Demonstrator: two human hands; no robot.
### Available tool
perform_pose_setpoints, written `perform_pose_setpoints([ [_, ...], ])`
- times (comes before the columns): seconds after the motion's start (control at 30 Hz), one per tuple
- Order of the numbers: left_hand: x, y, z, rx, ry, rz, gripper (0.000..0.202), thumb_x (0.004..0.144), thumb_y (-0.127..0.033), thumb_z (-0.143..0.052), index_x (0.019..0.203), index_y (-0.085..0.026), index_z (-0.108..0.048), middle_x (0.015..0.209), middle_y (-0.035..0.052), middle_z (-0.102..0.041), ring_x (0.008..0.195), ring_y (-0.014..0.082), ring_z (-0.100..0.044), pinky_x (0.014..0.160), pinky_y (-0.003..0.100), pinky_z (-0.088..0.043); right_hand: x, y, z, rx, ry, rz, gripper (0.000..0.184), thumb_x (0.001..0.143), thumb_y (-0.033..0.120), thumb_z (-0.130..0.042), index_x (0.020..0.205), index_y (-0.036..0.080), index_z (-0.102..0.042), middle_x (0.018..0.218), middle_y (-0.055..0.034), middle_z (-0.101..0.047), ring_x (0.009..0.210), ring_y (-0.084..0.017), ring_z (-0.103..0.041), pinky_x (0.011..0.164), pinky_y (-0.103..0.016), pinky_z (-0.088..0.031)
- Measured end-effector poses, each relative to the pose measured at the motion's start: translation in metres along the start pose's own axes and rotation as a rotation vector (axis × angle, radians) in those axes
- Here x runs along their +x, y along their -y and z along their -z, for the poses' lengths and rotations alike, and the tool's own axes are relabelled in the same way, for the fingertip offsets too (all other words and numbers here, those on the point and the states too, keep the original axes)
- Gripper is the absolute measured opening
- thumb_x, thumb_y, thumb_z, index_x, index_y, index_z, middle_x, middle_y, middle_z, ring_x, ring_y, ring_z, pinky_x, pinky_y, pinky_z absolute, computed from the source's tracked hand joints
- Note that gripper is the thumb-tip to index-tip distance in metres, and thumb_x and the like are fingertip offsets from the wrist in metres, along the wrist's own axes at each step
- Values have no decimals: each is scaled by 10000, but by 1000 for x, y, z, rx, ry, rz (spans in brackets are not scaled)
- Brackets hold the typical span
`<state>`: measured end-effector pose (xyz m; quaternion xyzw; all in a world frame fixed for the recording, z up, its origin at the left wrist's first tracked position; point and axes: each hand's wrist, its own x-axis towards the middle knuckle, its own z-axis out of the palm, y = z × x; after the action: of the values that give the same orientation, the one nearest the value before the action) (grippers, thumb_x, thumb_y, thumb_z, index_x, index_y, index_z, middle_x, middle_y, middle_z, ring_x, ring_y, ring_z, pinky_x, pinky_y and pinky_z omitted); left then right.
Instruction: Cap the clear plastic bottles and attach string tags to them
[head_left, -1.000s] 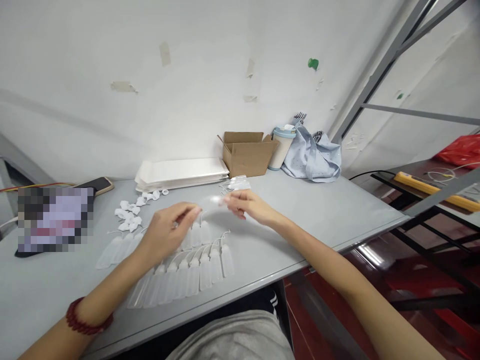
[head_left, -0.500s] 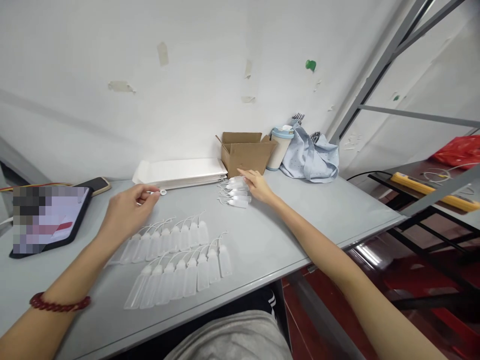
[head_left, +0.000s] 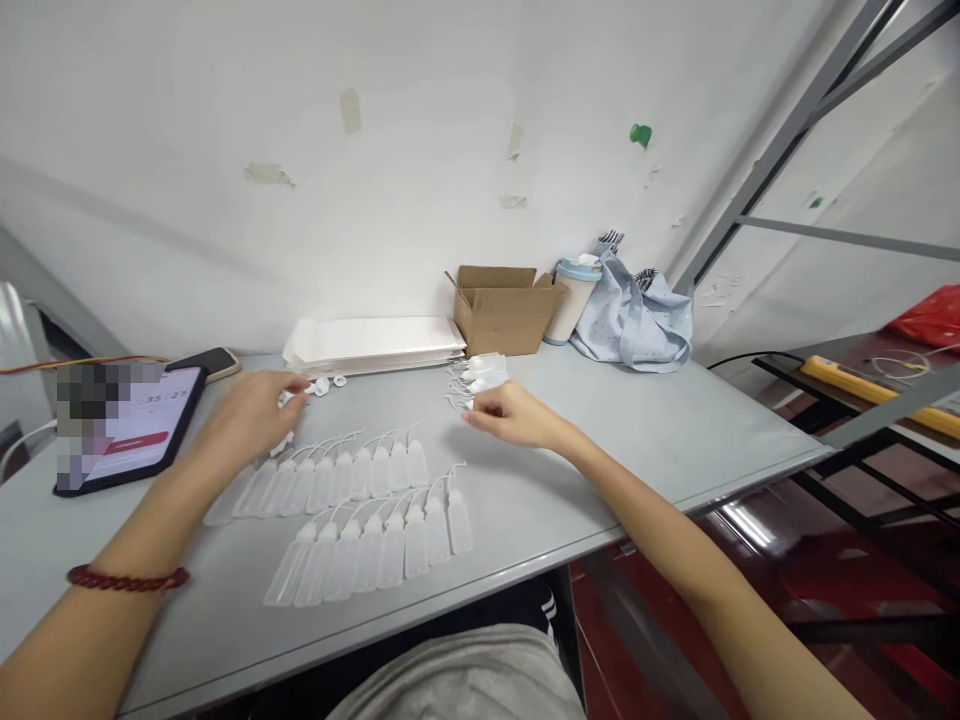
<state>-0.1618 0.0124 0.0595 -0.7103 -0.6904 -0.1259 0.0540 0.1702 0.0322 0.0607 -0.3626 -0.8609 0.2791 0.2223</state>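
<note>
My left hand hovers low over the table's left part, thumb and index finger pinched at a small white piece. Small round white pieces lie by those fingertips, and more show under the palm. Close to the cardboard box, my right hand is closed, fingers curled around the nearest of several translucent plastic tubes with white tops and thin cords. Its fingers hide most of that tube. In front of my left hand, similar tubes are laid side by side in a back row and a front row.
Along the wall are a flat white stack, an open cardboard box, a lidded cup and a light blue cloth bag. A phone lies at left, with another dark device behind. Table edge runs nearest me.
My right hand has come nearer to me and curled its fingers onto the nearest tube of the small pile. The left hand has shifted slightly, uncovering more white pieces. The view has turned a little left.
</note>
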Motion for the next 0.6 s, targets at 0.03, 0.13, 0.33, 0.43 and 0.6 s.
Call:
perform_pose_setpoints([
  [0.03,3,0,-5,0,-10,-39,405,855,-317,-417,1079,-84,-661,1074,146,-692,1014,308,-582,895,390,-419,-3,5,-1,14,105,0,362,845,251,-510,511,179,-391,474,60,-368,464,-60,-297,484,-225,-238],
  [0.13,13,1,-20,-20,-5,-112,433,861,-290,-372,1103,-67,-653,1147,186,-662,1058,328,-572,935,428,-415,-9,17,-2,83,412,-9,382,833,251,-499,474,173,-394,428,58,-396,411,-48,-317,450,-213,-248],
  [0.33,28,-2,-42,-49,8,-161,417,843,-265,-320,897,-137,-713,1062,179,-692,1009,313,-610,924,402,-449,-15,31,-11,41,646,-15,398,835,301,-517,471,160,-441,407,49,-456,382,-45,-364,431,-195,-279],
  [0.43,28,-3,-50,-44,-3,-158,402,822,-265,-331,814,-150,-716,1018,181,-689,1004,325,-608,902,412,-462,-16,32,-16,-16,599,46,415,817,265,-524,442,164,-378,388,60,-410,386,-39,-326,430,-194,-260],
  [0.6,25,-3,-50,-33,-23,-103,385,779,-257,-388,909,-129,-728,1040,183,-673,1005,338,-598,898,421,-462,-15,30,-20,-45,636,9,400,819,264,-523,448,162,-412,396,52,-453,379,-41,-356,434,-195,-283],
])
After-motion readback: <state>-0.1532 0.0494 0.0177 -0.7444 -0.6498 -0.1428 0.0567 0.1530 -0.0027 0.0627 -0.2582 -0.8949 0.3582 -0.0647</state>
